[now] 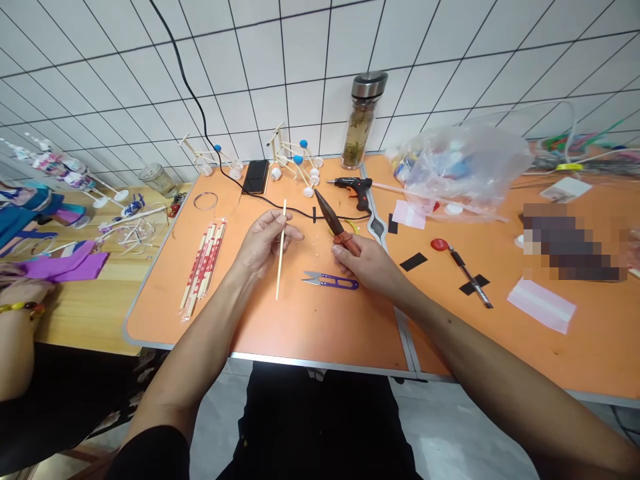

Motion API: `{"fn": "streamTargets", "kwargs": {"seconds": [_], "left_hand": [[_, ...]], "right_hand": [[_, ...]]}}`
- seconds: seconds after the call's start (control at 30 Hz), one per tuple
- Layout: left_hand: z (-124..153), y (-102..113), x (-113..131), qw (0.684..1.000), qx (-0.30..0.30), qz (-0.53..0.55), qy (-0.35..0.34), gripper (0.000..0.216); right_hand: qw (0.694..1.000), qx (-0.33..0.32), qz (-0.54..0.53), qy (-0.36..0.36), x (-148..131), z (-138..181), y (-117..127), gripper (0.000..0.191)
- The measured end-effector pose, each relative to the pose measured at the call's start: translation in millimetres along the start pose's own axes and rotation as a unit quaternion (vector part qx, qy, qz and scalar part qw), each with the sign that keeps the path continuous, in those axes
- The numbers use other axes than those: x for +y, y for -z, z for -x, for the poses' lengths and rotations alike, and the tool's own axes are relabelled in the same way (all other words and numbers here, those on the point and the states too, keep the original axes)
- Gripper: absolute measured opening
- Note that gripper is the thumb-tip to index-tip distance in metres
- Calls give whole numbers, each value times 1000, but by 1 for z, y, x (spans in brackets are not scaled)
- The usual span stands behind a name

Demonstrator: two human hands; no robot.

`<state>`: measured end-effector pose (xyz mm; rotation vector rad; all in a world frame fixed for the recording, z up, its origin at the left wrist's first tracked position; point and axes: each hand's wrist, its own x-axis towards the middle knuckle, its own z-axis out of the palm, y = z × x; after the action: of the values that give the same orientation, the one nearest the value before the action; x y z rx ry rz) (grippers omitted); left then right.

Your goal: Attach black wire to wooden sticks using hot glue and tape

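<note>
Pinching a wooden stick (280,263) near its far end is the left grip (264,241); the right grip (369,262) clasps pliers (330,217).

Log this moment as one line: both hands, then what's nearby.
left hand: holds thin stick | right hand: grips pliers | contact: stick and pliers apart | orange table: snips, glue gun
</note>
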<state>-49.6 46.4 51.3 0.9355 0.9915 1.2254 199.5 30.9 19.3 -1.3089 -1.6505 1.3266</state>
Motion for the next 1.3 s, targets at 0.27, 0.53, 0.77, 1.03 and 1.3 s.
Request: {"fn": "streamTargets", "kwargs": {"seconds": [0.27,0.53,0.77,1.03,1.3], "left_hand": [[7,-10,-18,988,-117,-82,57,49],[17,-23,-26,972,-150,-159,90,36],[21,-30,-8,961,-89,-248,90,8],[26,-27,0,947,-42,-314,58,9],[32,-13,-7,933,-28,-360,-1,8]], "right_hand": [[985,79,-144,44,-12,5,-8,48],[974,122,-174,72,-5,-4,-5,47],[967,128,-207,71,-5,-10,-1,49],[966,141,-202,79,-2,-13,1,45],[967,138,-202,62,0,-15,-5,43]]}}
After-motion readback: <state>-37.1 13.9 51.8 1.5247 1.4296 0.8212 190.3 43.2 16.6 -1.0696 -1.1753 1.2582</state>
